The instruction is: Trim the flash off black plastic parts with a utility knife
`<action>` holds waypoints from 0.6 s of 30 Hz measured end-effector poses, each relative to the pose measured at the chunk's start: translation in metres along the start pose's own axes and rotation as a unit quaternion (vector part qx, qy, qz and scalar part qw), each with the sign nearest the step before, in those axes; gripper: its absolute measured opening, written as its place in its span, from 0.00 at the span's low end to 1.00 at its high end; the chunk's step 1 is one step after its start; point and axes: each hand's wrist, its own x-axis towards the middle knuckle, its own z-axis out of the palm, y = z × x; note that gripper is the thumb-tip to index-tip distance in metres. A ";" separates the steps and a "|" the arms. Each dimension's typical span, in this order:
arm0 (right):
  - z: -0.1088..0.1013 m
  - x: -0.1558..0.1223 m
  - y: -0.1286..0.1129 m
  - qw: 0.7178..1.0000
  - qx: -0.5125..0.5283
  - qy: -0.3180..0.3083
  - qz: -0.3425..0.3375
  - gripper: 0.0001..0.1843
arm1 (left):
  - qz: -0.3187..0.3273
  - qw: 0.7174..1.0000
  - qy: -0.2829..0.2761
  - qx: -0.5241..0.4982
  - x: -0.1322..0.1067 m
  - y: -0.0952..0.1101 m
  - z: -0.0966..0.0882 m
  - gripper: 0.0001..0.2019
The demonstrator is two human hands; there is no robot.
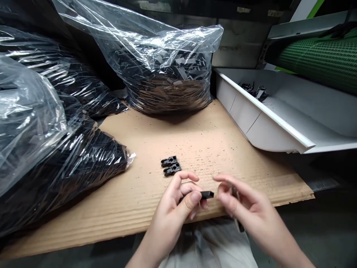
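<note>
- The left hand (178,203) pinches a small black plastic clip (206,194) between thumb and fingers; the clip sticks out to the right past the thumb tip, above the near edge of the cardboard sheet (139,193).
- The right hand (245,210) is just beside the clip's free end, fingers bent loosely and blurred; a dark sliver shows under its palm near the wrist, but whether the hand grips anything cannot be told.
- Two more black clips (171,165) lie side by side, touching, on the cardboard just beyond the left hand's fingertips.
- A clear plastic bag (167,70) packed with black parts stands at the far end of the cardboard; other filled bags (50,149) pile up along the left.
- A white tray (267,123) sits to the right with a few black pieces (255,91) in its far corner, and a green ribbed roller (320,61) lies behind it.
</note>
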 end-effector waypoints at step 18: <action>-0.021 -0.025 0.009 0.859 -0.399 -0.015 -0.320 0.26 | 0.004 0.997 0.077 -0.008 0.005 0.005 0.003 0.07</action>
